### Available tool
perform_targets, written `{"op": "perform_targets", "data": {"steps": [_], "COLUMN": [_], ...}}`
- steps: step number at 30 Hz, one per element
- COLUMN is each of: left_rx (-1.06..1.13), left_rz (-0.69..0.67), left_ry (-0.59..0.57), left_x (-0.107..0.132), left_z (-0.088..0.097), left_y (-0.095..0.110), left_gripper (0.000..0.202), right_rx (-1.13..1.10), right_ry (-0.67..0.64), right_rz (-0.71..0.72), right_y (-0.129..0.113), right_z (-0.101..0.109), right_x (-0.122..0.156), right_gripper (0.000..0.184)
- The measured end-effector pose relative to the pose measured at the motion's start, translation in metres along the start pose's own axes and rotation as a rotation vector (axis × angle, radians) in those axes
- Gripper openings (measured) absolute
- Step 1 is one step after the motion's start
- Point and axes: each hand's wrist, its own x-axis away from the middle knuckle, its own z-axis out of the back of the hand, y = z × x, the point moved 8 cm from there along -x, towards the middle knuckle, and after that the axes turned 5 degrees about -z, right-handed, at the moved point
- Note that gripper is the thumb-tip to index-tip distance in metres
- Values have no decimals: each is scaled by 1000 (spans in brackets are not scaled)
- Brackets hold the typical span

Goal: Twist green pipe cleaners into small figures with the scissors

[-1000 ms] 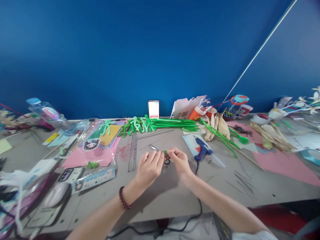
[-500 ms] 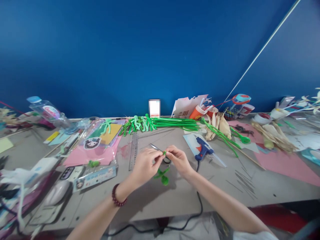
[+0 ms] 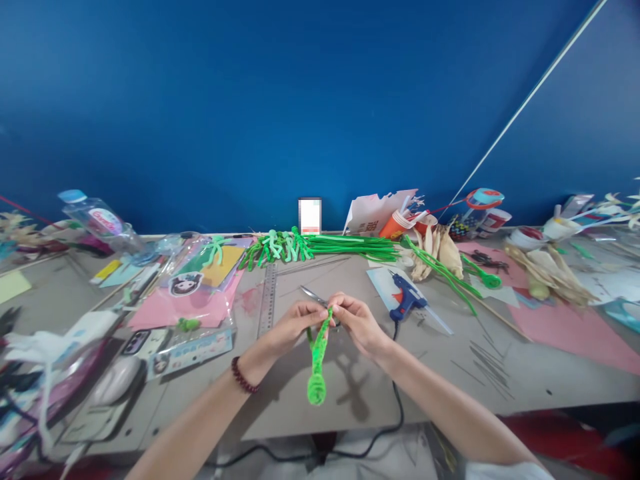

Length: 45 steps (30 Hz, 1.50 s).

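Both hands pinch one end of a bright green pipe-cleaner piece (image 3: pixel 318 360) over the middle of the table. Its twisted stem points toward me and ends in a round coil. My left hand (image 3: pixel 293 323), with a dark red bead bracelet on the wrist, has its fingers closed at the far end. My right hand (image 3: pixel 357 324) grips the same end from the other side, thumb and fingertips together. Just behind the fingers lie metal scissors (image 3: pixel 313 294), their handles mostly hidden by my hands. The piece casts a shadow on the tabletop.
A blue glue gun (image 3: pixel 407 301) lies to the right, its cable running off the front edge. Green pipe cleaners (image 3: pixel 345 245) are piled along the wall. A clear ruler (image 3: pixel 268 300), pink paper (image 3: pixel 150 310), a white mouse (image 3: pixel 117 380) and a plastic bottle (image 3: pixel 97 219) are on the left.
The green piece has lifted and swung toward me, and its coiled end now shows fully. My left hand has turned and come slightly lower. The right hand has hardly moved.
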Motion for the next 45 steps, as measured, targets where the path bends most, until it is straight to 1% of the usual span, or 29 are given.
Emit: {"op": "perform_targets", "data": {"steps": [2,4,5,7,10,13,15,18,20,24,27,31,34,36,38,40,42,44,45], "left_rx": [-199,-474,-617,-858,-1075,-1134,-1092,-936,-762,-311,-82,90,162,192,216,222,196,120,57], "left_rz": [-95,-235,-299,-386,-464,-518,-518,-463,-391,-193,-109,-51,-24,13,43,48,30,-36,-79], "left_ry": [101,216,262,311,325,329,313,280,258,184,124,-16,-86,-120,-113,-55,16,102,145], "left_x": [-2,0,2,5,9,12,11,8,5,-2,-4,-2,0,1,0,-2,-4,-4,-4], "left_z": [10,16,17,13,3,-3,-4,-2,2,7,5,-7,-15,-19,-18,-12,-2,8,13], "left_y": [11,27,34,42,42,42,42,38,31,8,-1,1,5,3,0,-3,-3,2,5], "left_gripper": [32,28,25,20,17,20,21,26,30,34,32,31,31,31,30,31,39,49,50], "right_rx": [10,60,88,126,102,5,-68,-147,-185,-241,-246,-203,-135,-97,-87,-84,-49,34,84], "right_ry": [68,166,210,261,255,173,111,65,41,-18,-93,-185,-248,-261,-228,-154,-39,108,176], "right_rz": [9,51,77,114,104,24,-38,-105,-128,-153,-168,-180,-205,-191,-153,-117,-76,4,48], "right_y": [0,-4,-6,-9,-4,6,11,13,13,13,13,10,8,6,4,4,4,0,-3], "right_z": [6,13,17,20,21,18,15,11,8,1,-6,-11,-14,-16,-14,-8,2,15,21], "right_x": [-2,-2,-2,-2,-3,-5,-6,-7,-7,-7,-6,-2,2,2,1,-3,-6,-8,-8], "right_gripper": [21,22,23,23,22,19,17,17,18,18,17,16,17,18,20,20,21,23,24]}}
